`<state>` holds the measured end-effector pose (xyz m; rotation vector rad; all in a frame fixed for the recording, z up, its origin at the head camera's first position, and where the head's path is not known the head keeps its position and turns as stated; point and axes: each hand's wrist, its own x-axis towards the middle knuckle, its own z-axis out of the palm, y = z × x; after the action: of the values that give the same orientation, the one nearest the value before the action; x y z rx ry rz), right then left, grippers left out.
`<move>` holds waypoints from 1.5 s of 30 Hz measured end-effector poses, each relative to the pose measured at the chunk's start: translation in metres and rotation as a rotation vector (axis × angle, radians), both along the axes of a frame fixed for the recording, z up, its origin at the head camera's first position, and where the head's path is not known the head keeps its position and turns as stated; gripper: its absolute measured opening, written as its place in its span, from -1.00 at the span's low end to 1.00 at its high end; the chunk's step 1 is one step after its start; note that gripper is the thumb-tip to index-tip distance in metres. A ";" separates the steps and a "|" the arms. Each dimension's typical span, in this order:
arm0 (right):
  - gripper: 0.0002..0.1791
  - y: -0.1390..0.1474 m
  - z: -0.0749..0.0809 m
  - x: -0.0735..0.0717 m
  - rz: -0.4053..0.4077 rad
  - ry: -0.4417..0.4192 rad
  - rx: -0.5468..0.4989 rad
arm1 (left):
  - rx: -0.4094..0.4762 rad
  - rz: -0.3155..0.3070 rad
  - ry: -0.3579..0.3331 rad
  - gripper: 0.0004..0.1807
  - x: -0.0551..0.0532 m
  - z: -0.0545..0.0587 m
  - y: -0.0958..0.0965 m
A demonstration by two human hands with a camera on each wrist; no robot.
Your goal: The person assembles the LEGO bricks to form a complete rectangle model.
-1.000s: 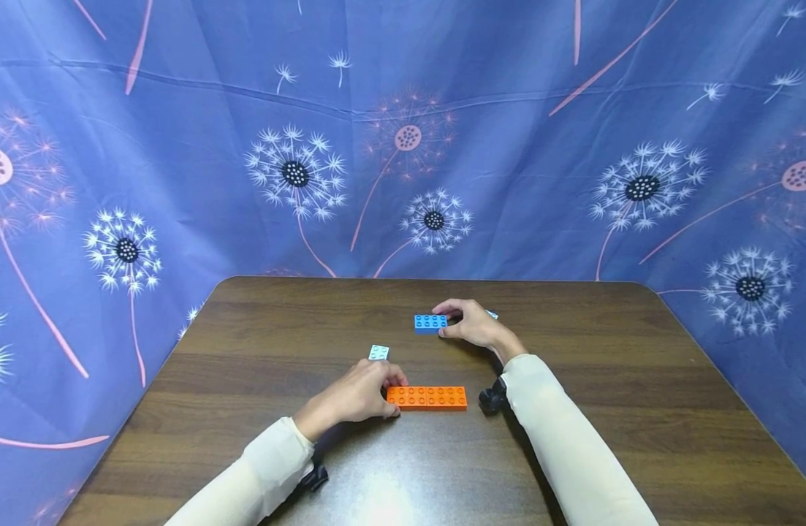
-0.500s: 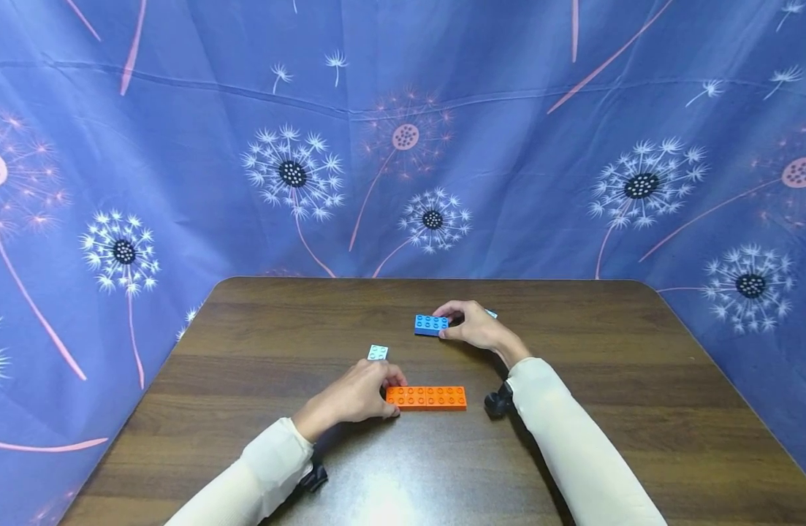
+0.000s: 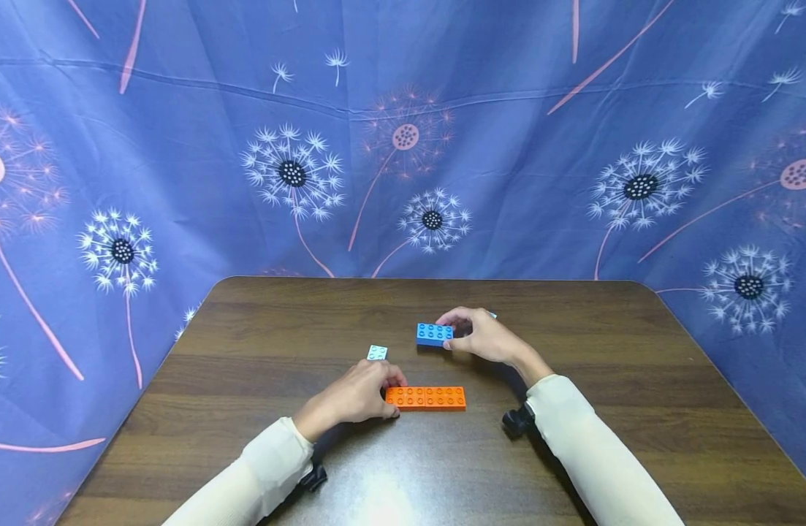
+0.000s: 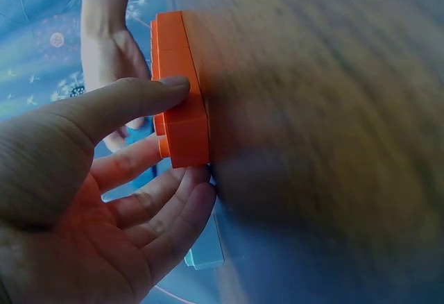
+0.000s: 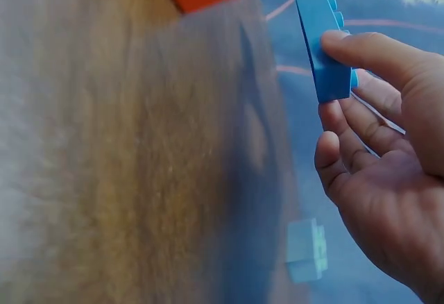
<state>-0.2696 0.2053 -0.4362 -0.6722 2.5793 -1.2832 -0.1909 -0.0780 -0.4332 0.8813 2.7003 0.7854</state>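
In the head view, two orange toy bricks (image 3: 445, 399) lie end to end on the table. My left hand (image 3: 351, 392) grips their left end, with the thumb (image 4: 156, 96) along the near side in the left wrist view. Farther back, my right hand (image 3: 487, 339) pinches a blue toy brick (image 3: 434, 335) by its right end, between thumb and fingers. The right wrist view has this blue brick (image 5: 322, 47) raised above the table, studs facing up.
A small pale blue brick (image 3: 378, 352) lies just beyond my left hand. Another pale brick (image 3: 492, 315) is mostly hidden behind my right hand; it shows more fully in the right wrist view. A patterned blue cloth (image 3: 508, 161) hangs behind the wooden table (image 3: 297, 314).
My right hand has lifted the blue brick and brought it slightly nearer and to the right. My left hand stays on the orange bricks.
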 end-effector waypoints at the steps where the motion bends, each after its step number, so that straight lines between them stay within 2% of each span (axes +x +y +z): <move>1: -0.59 0.000 0.003 0.004 0.012 0.007 -0.003 | 0.002 -0.003 0.003 -0.63 0.000 0.000 0.000; 7: -0.59 0.000 0.013 0.029 0.074 0.046 -0.026 | 0.007 -0.004 0.007 -0.64 0.000 0.001 0.000; 12: -0.59 0.000 0.017 0.049 0.106 0.052 -0.020 | 0.009 -0.006 0.006 -0.64 0.000 0.001 0.000; 16: -0.59 -0.001 0.017 0.059 0.114 0.056 -0.024 | 0.009 -0.007 0.006 -0.64 -0.001 0.001 0.000; 23: -0.60 -0.004 0.011 0.070 0.130 0.060 -0.033 | 0.001 -0.007 0.011 -0.63 -0.001 0.002 0.000; 34: -0.63 -0.013 0.000 0.082 0.139 0.062 0.030 | -0.003 -0.009 0.009 -0.61 0.001 -0.002 -0.001; 45: -0.63 -0.017 -0.005 0.081 0.163 0.045 0.052 | 0.019 -0.018 0.023 -0.61 -0.001 -0.002 -0.002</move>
<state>-0.1886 0.1884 -0.4414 -0.8904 2.5220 -1.1596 -0.1916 -0.0797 -0.4356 0.9230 2.7057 0.8029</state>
